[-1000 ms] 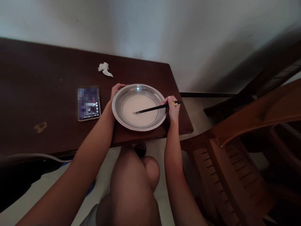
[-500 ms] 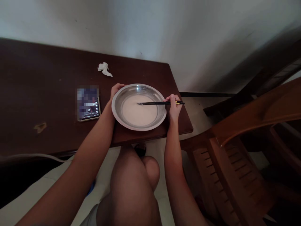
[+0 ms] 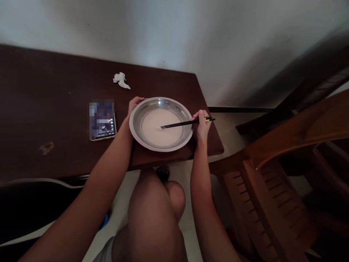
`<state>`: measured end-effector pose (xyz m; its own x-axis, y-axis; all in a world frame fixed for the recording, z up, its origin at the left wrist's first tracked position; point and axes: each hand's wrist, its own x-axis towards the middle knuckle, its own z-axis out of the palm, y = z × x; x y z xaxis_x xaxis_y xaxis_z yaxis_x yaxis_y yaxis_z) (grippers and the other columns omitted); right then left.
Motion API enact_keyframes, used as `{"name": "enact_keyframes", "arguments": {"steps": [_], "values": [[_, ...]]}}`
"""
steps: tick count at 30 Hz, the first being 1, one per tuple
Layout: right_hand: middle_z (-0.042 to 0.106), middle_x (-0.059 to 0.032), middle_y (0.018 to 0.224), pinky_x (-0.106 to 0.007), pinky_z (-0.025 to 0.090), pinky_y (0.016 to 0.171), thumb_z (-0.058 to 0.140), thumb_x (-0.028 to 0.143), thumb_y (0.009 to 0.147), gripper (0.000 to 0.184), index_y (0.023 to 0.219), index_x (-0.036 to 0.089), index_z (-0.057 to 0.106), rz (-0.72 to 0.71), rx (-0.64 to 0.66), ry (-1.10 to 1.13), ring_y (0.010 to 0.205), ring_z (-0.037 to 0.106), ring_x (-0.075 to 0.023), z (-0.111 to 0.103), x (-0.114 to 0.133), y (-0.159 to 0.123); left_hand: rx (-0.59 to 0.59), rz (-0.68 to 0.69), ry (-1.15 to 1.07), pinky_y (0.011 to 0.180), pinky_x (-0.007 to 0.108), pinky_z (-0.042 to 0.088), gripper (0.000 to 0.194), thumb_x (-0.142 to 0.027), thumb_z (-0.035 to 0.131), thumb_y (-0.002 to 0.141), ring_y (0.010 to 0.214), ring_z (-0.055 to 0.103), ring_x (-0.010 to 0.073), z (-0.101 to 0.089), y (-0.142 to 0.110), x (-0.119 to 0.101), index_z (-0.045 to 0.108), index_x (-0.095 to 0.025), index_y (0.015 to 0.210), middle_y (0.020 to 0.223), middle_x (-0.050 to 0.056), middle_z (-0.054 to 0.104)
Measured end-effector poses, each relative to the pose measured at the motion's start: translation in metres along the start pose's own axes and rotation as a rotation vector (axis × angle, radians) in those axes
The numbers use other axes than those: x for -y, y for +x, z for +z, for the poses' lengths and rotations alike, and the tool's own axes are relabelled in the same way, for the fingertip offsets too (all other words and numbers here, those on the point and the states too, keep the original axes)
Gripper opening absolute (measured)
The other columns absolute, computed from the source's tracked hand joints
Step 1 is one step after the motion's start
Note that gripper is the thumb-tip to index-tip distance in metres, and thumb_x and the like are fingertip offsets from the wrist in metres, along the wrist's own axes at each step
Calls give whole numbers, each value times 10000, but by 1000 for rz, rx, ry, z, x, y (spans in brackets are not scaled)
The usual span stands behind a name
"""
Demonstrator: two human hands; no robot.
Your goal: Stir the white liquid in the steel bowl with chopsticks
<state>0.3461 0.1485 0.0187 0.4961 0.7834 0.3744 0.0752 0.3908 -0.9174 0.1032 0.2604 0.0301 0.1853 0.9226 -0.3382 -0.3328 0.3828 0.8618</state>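
Note:
A wide, shallow metal bowl (image 3: 135, 135) stands near the front right corner of the dark wooden table. Pale, milky batter-like liquid (image 3: 160, 136) fills its lower part. My left hand (image 3: 134, 103) grips the bowl's far left side, its fingers partly hidden behind the rim. Black chopsticks (image 3: 180, 124) with yellow marks near the upper end are pinched in my right hand (image 3: 202, 122), just off the right rim. Their tips dip into the liquid near the middle of the bowl.
A phone (image 3: 103, 122) with a lit, blurred screen rests left of the bowl. Crumpled tissue (image 3: 121, 80) lies behind it. On the right is a slatted wooden chair (image 3: 261, 189); a pale wall (image 3: 163, 32) backs the table (image 3: 62, 109). A white cable (image 3: 46, 181) runs along the front edge.
The chopstick tips have swung toward me through the liquid, so the chopsticks now slant instead of lying level. My left hand and the bowl have stayed in place.

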Motion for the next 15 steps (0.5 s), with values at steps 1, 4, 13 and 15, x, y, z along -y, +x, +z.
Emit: {"name": "enact_keyframes", "arguments": {"steps": [1,4,13,15], "values": [[593,83,553,-285,528,629,657,734,866,523,677,249,603,10,57,-12,496,593,-96,0,1,-1,-19,-10,-30,938,394,549,217,-260,503,857,967,722,274,1,-1,0,663,-244,711,629,37,706],[641,66,612,-299,555,681,660,736,863,511,709,250,625,5,97,-54,574,653,-109,1,2,-1,-34,-17,-53,917,401,550,183,-260,539,849,966,725,285,2,-4,-2,660,-249,712,625,34,705],[626,65,588,-300,557,672,652,763,849,530,690,258,621,33,85,-46,563,637,-112,1,0,0,6,0,-61,930,416,541,189,-259,526,844,964,722,280,1,-2,1,653,-246,703,646,21,718],[653,52,620,-304,566,703,636,768,857,536,692,258,619,8,52,-70,616,668,-119,1,-1,0,-4,6,-45,938,399,540,186,-257,529,836,964,722,272,0,0,1,654,-250,699,660,18,720]]}}
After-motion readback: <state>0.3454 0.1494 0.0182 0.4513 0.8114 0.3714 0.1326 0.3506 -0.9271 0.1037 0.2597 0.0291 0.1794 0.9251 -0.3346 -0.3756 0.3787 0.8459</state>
